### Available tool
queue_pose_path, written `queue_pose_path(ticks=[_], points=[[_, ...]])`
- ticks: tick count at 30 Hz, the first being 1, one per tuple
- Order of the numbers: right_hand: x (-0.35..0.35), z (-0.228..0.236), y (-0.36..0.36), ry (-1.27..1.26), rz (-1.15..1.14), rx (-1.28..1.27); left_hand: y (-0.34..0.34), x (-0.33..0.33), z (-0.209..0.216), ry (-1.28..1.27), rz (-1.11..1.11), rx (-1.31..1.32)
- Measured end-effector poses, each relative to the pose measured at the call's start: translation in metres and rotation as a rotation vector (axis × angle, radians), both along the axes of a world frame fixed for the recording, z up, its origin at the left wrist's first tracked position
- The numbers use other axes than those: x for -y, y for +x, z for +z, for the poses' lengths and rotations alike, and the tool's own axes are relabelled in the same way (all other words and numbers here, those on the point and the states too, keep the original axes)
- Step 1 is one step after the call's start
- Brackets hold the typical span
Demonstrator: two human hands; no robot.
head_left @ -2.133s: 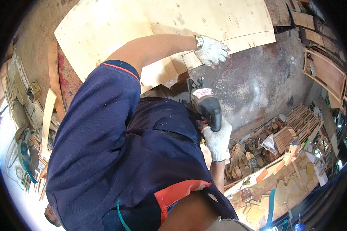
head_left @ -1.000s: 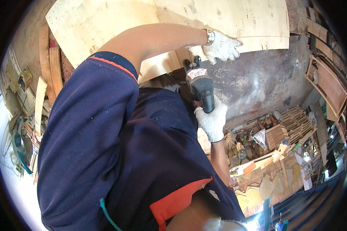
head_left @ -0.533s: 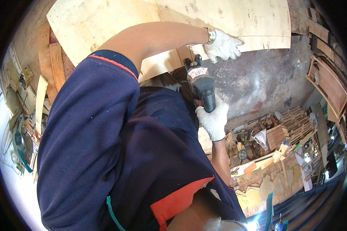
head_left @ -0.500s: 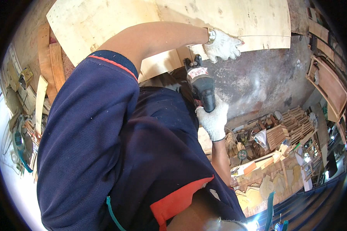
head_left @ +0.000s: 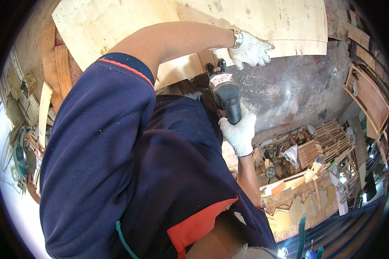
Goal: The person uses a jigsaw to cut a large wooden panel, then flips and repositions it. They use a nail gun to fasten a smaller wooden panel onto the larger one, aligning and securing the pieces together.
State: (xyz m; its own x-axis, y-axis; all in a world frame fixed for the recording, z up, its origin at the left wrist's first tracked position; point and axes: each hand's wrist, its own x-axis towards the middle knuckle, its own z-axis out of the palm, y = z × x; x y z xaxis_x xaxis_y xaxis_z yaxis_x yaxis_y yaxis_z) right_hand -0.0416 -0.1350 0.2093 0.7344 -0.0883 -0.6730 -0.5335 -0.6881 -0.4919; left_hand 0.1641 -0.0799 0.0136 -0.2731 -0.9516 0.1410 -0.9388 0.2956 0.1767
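My left hand (head_left: pixel 250 49), in a white knit glove with a watch at the wrist, presses flat on the lower edge of a large pale plywood sheet (head_left: pixel 129 21) at the top of the view. Just below it, my right hand (head_left: pixel 239 131), also gloved, grips the rear handle of a dark handheld power tool (head_left: pixel 224 93). The tool's head points up at the plywood edge, close beside my left hand. Its working end is hidden behind the tool body. My navy shirt with red trim fills the middle and left.
A stained grey surface (head_left: pixel 298 90) lies under the sheet on the right. Wooden planks (head_left: pixel 56 69) lean at upper left. Stacked wood slats (head_left: pixel 326 138), offcuts and cut plywood shapes (head_left: pixel 298 203) crowd the lower right. A wooden frame (head_left: pixel 369 101) stands at the far right.
Over two seconds the tool and my right hand rose toward the plywood edge, nearer my left hand. In the last half second nothing visibly moved.
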Motion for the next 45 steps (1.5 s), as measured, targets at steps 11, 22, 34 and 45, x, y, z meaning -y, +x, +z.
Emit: queue_pose_path(ticks=[11, 22, 34, 45], points=[[-0.006, 0.002, 0.004, 0.018, -0.028, 0.035, -0.001, 0.000, 0.004, 0.091, 0.013, 0.020], [-0.011, 0.005, 0.012, -0.034, -0.020, -0.006, 0.000, 0.002, 0.021, 0.272, -0.011, 0.090], [-0.010, 0.006, 0.022, -0.008, 0.003, -0.058, -0.001, 0.004, 0.016, 0.235, -0.026, 0.145], [-0.010, 0.003, 0.023, 0.002, 0.014, -0.024, -0.001, 0.001, -0.002, -0.056, 0.005, -0.037]])
